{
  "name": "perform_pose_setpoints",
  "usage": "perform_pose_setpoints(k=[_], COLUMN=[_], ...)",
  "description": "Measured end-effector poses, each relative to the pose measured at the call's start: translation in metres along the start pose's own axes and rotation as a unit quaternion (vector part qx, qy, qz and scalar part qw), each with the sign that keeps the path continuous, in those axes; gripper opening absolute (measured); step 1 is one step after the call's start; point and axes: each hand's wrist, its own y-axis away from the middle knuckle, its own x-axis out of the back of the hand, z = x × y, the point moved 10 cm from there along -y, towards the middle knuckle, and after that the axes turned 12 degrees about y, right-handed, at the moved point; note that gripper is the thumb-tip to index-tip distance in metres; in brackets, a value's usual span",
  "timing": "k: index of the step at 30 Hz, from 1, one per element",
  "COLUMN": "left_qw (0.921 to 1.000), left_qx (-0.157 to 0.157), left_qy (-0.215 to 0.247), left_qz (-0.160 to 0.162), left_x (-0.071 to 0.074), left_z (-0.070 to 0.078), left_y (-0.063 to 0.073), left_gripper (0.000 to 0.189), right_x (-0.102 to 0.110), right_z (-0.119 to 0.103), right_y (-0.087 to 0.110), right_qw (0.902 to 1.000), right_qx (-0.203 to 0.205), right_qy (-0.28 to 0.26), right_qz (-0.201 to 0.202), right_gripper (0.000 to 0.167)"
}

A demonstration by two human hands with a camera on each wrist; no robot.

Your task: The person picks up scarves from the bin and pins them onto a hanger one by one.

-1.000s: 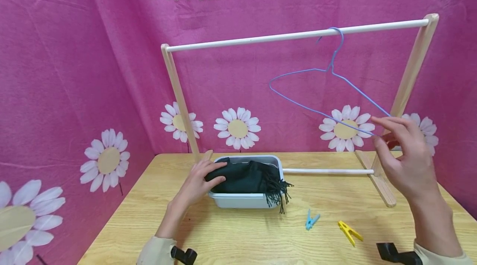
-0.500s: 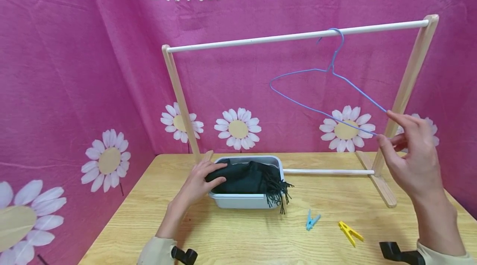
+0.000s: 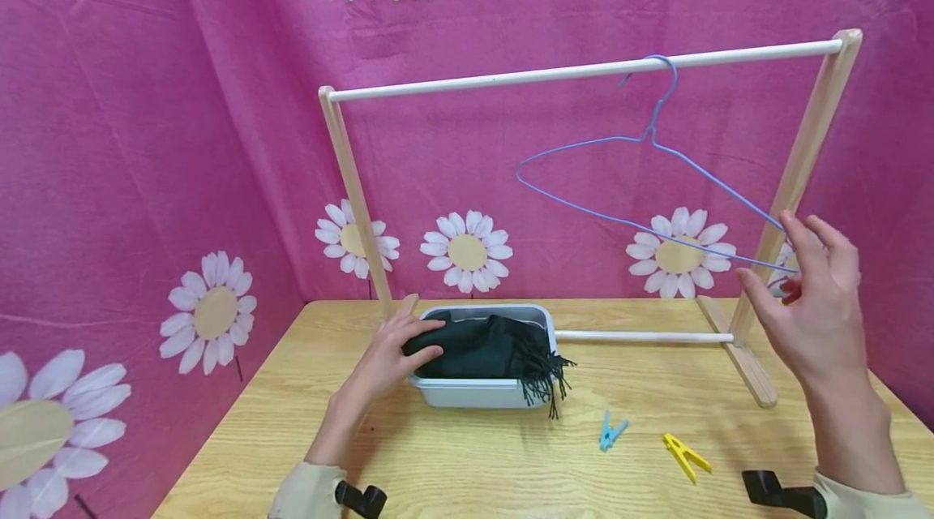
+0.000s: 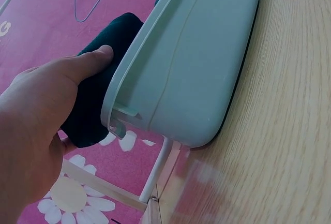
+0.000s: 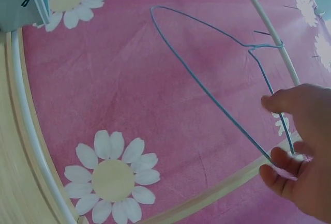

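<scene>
- Since the earlier frame, the blue hanger [image 3: 652,131] has shifted slightly, its left tip drifting further left, and the thumb of my right grip [image 3: 817,300] has parted from its lower wire; my left grip [image 3: 390,349] has barely moved.
- That right grip, at the frame's right, looks relaxed: my fingers lie at the hanger's corner, perhaps to steady or turn it, though its very end is partly hidden.
- The hanger hooks over the white rail [image 3: 496,79] at upper right, which bears it.
- My left grip pinches the dark scarf [image 3: 474,349], probably keeping it ready to lift.
- The scarf lies in the tub [image 3: 474,395] at lower centre, its bulk right of my left grip, its fringe over the near right rim.
- Two clips, blue [image 3: 607,431] and yellow [image 3: 684,454], lie on the counter [image 3: 511,470] at lower right, seemingly kept within reach.
</scene>
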Motion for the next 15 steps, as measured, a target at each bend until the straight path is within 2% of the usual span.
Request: perform_pose_setpoints(k=[7,11,15], left_qw=[1.0,1.0,1.0], left_qx=[-0.004,0.0,0.001], left_qy=[-0.002,-0.001,0.002], left_qz=[0.001,0.002,0.001], left_x=[0.0,0.0,0.0], left_z=[0.001,0.0,-0.001], left_y=[-0.001,0.0,0.0], left_gripper=[0.044,0.044,0.044], right_x=[-0.01,-0.015,-0.016], right_z=[0.013,0.014,0.009], right_y=[0.001,0.001,0.001], right_qw=[0.9989,0.9988,0.9998], right_qx=[-0.017,-0.008,0.014], right_qy=[0.033,0.038,0.011], right_qz=[-0.03,-0.029,-0.011], right_gripper=[0.082,0.078,0.079])
